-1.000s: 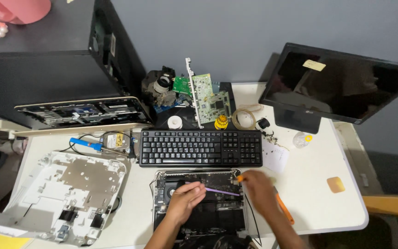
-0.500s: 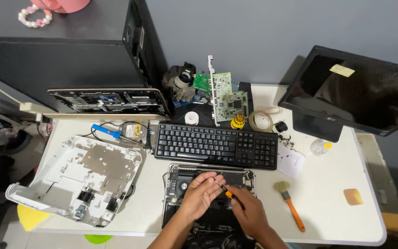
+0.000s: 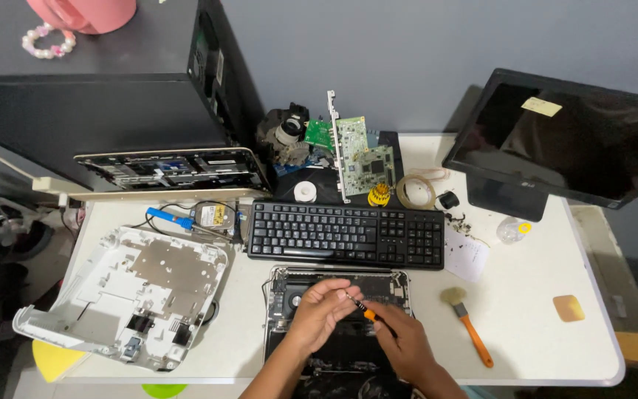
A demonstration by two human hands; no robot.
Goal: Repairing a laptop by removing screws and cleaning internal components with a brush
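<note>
Plastic casing [image 3: 123, 295] lies at the left of the desk [image 3: 526, 347], white, turned inside up with its metal plate showing, pushed clear of the work spot. Just past its far edge sit a small hard drive [image 3: 215, 216] and a blue-handled tool [image 3: 167, 217]; behind them a black computer tower [image 3: 97, 118] stands with another opened laptop base [image 3: 171, 168] leaning at its foot. In the middle a black keyboard [image 3: 346, 234] lies across the desk, and directly near of it an opened laptop [image 3: 337, 310] lies flat, insides up, close to the person so both hands can reach it. The left hand [image 3: 319, 314] curls over the laptop, its fingertips pinched at the metal tip of a small screwdriver [image 3: 363, 309], seemingly to steady it. The right hand [image 3: 400, 343] is closed around the orange-collared handle, the shaft slanting between the two hands. Green circuit boards [image 3: 356, 155] stand propped behind the keyboard. To the right an orange-handled brush [image 3: 468, 324] lies within reach, and a dark monitor [image 3: 570, 140] stands at the far right.
</note>
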